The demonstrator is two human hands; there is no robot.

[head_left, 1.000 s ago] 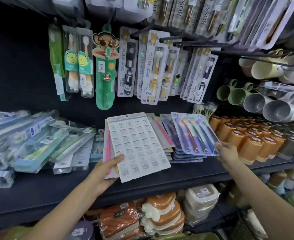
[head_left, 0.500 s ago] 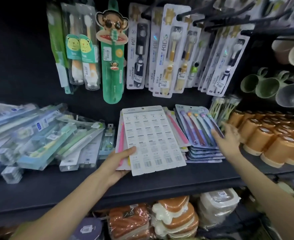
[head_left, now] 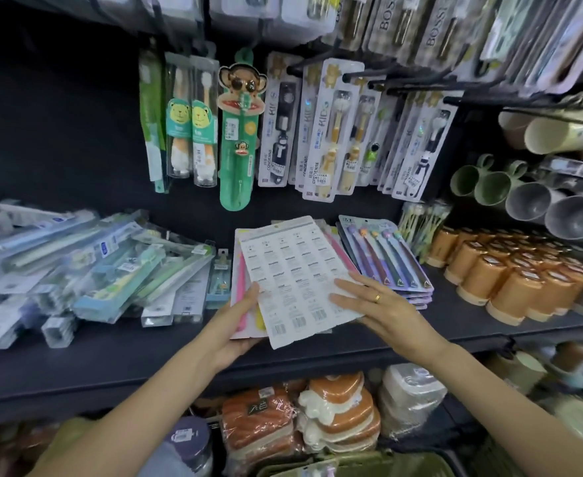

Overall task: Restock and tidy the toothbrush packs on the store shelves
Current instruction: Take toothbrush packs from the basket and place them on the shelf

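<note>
Head view looks down on a dark shelf stocked with toothbrush packs. Near the middle, the left hand grasps the lower left corner of a small stack of flat packs, thumb on top and fingers curled beneath. The top pack lies face down, showing a white back card printed with rows of labels and barcodes; pink and yellow handles of the packs below peek out at its left edge. The right hand rests on the lower right part of that white card with its fingers straight and spread, pressing rather than gripping; a gold ring sits on one finger. The stack's far end lies on the shelf while its near end juts out past the front edge.

Just to the right lies another pile of packs with blue and purple brushes face up, touching or nearly touching the held stack. Farther right stand orange cups. To the left, a loose heap of clear boxed toothbrushes sprawls across the shelf. Above, children's toothbrush cards hang from pegs beside a green monkey-topped pack. Grey and green mugs lie on their sides at the upper right.
</note>
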